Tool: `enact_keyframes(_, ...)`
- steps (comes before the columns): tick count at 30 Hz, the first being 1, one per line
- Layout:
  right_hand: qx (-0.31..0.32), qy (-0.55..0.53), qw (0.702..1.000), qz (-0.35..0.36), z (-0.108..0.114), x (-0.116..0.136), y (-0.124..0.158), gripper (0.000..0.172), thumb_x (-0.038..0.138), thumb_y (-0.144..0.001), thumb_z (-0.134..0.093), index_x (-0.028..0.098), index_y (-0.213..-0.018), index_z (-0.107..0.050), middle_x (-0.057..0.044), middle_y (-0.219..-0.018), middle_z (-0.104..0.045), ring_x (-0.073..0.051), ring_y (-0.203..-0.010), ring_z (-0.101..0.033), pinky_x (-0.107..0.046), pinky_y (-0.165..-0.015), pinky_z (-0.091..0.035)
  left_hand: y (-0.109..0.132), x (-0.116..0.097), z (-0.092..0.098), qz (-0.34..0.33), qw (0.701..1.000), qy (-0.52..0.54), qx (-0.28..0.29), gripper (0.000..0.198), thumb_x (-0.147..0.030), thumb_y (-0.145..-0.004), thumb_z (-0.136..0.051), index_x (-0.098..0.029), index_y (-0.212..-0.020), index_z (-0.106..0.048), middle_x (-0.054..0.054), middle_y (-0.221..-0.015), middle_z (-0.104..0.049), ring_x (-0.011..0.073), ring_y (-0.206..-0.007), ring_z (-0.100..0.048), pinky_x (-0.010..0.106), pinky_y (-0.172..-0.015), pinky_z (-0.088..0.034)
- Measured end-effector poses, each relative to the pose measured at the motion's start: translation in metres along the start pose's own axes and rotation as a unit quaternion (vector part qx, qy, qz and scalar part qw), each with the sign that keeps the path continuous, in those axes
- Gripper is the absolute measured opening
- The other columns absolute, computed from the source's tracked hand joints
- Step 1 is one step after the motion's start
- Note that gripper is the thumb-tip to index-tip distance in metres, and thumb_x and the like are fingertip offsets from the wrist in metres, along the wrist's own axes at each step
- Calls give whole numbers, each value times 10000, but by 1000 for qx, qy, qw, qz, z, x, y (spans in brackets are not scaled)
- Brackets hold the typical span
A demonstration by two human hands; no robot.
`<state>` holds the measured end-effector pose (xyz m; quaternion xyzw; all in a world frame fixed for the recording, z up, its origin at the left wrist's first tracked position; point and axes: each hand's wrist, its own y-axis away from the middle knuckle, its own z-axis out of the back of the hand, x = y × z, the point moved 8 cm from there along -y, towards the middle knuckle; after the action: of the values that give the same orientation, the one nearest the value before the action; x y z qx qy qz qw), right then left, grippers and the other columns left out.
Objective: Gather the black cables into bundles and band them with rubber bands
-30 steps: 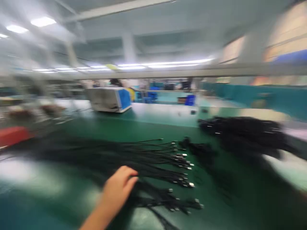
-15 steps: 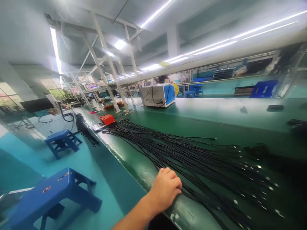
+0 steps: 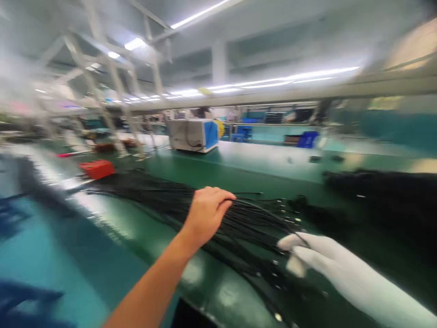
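Note:
A long bundle of thin black cables (image 3: 177,200) with metal plug ends lies along the green bench (image 3: 239,173). My bare left hand (image 3: 207,212) hovers over the cables, fingers curled and pinched round a few strands that lift off the pile. My right hand (image 3: 307,253), in a white glove, reaches in from the lower right to the plug ends, fingertips pinched on a single cable. The picture is smeared by motion.
A red box (image 3: 97,168) sits at the cables' far end. A white and blue machine (image 3: 193,135) stands further back. Another dark heap of cables (image 3: 382,196) lies at the right. Blue stools (image 3: 13,214) and a teal floor are on the left.
My left hand has lifted from the bench edge and now pinches some cable strands. My gloved right hand has come into view at the plug ends. The view swung right.

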<state>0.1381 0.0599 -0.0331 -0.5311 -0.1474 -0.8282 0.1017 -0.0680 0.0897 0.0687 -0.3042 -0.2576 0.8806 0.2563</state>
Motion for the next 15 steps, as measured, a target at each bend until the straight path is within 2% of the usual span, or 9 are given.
enact_keyframes(1, 90, -135, 987, -13, -16, 4, 1, 365, 469, -822, -455, 186, -1004, -596, -109, -779, -675, -254, -704, -659, -429, -681, -519, -3, -11, -8, -32, 999, -34, 14, 207, -168, -853, -541, -228, -1023, -643, 20, -1005, -666, 209, -980, -543, 385, -939, -327)
enact_keyframes(2, 176, -250, 951, -34, -33, 7, 1, 375, 459, -818, -449, 163, -1015, -565, -115, -770, -673, -265, -676, -667, -441, -630, -524, -5, -23, -19, -70, 996, -42, 44, 243, -172, -852, -546, -240, -1072, -624, 16, -1055, -655, 215, -1021, -524, 412, -982, -281)
enact_keyframes(4, 274, -387, 879, -51, -55, 11, -1, 370, 414, -791, -478, 107, -984, -552, -147, -775, -672, -268, -636, -675, -456, -604, -527, -4, -44, -43, -127, 984, -22, 126, 231, -201, -853, -563, -255, -1071, -620, -2, -1030, -654, 199, -988, -535, 414, -992, -257)
enact_keyframes(6, 314, -463, 828, -35, -66, 8, -7, 398, 400, -776, -509, 63, -983, -556, -173, -787, -675, -272, -632, -680, -466, -610, -531, -2, -57, -64, -146, 967, 8, 210, 135, -220, -855, -577, -257, -960, -654, -26, -901, -658, 166, -864, -556, 373, -920, -308)
enact_keyframes(8, 340, -506, 793, -13, -74, 3, -9, 427, 390, -786, -518, 45, -1037, -551, -191, -854, -678, -291, -699, -687, -458, -619, -536, -4, -62, -77, -146, 955, 32, 255, 104, -199, -856, -581, -255, -867, -668, -44, -822, -643, 142, -796, -545, 336, -852, -328)
enact_keyframes(12, 396, -536, 745, 3, -81, -5, -5, 464, 314, -807, -510, 51, -1188, -495, -198, -987, -663, -311, -850, -676, -361, -596, -543, -12, -62, -82, -163, 945, 108, 262, 152, -121, -841, -594, -254, -858, -665, -55, -833, -630, 120, -846, -536, 299, -901, -303)
enact_keyframes(15, 432, -539, 723, 18, -83, -6, -5, 577, 264, -738, -567, 54, -1261, -444, -194, -1003, -662, -297, -870, -675, -323, -601, -545, -16, -60, -84, -173, 944, 149, 240, 152, -104, -830, -602, -242, -846, -663, -45, -818, -619, 121, -858, -535, 295, -932, -295)
